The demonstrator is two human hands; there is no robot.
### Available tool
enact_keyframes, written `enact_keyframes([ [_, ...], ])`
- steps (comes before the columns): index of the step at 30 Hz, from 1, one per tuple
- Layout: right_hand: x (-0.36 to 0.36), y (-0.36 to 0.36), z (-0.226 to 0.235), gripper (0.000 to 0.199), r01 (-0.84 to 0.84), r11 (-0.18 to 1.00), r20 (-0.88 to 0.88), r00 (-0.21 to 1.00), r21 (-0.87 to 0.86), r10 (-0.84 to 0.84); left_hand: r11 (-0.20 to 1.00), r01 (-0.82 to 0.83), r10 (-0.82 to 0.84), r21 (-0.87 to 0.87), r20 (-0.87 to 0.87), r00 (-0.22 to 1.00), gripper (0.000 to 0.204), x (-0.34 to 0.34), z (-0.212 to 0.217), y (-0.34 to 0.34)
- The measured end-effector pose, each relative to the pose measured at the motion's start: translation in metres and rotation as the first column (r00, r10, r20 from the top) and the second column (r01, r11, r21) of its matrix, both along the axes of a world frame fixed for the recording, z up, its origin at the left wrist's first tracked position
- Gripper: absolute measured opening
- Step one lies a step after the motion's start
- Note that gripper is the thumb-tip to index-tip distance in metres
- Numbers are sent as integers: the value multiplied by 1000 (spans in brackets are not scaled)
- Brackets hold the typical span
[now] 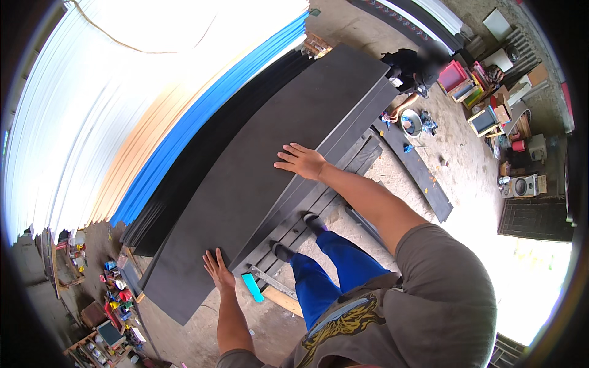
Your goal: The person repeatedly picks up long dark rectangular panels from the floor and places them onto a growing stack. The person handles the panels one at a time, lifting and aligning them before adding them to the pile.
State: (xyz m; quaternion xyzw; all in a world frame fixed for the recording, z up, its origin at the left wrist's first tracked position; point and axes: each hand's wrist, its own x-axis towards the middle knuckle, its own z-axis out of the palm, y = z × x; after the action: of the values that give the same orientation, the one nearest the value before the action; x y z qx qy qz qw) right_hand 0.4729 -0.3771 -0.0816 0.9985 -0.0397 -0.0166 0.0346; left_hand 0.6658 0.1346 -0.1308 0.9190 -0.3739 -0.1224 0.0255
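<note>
On the dark panel (270, 184), both hands (219, 270) lie flat.

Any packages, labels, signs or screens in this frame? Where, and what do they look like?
Cardboard boxes: far right on the floor, brown, stacked among clutter.
Pink crate: upper right, square, open.
Cans: lower left on shelves, small, multicoloured.
No signs or lit screens clearly visible.
</note>
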Motion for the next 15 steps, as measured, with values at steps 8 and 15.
enact_keyframes([
  [8, -15, 13, -54, 84, 213, 956, -224, 960, 203, -166, 990, -32, 49, 137, -121, 991, 107, 6, 8, -18],
  [15, -25, 28, -68, 89, 241, 941, -211, 958, 237, -192, 992, -32, 51, 123, -151, 987, 108, 15, -1, -10],
])
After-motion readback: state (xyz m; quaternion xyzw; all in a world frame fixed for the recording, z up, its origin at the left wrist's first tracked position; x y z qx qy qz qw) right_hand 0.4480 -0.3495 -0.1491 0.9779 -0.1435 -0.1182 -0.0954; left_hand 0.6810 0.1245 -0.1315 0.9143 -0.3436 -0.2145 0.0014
